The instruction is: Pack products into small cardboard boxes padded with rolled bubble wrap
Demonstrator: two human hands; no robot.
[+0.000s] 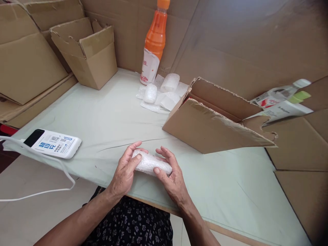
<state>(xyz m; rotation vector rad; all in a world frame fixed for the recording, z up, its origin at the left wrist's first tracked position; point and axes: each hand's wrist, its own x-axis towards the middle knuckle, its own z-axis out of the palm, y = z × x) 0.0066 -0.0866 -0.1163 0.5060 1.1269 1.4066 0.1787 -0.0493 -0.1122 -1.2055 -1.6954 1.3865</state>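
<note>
Both my hands hold a small roll wrapped in white bubble wrap (151, 163) just above the near edge of the pale green table (107, 116). My left hand (126, 171) curls round its left end, thumb on top. My right hand (171, 175) grips its right end with fingers bent over it. What is inside the wrap is hidden.
An open cardboard box (217, 119) lies on its side to the right. Several bubble-wrapped bundles (164, 92) and an orange bottle (154, 42) stand behind. Another open box (88, 51) sits at back left. A white power bank (55, 143) with a cable lies at left.
</note>
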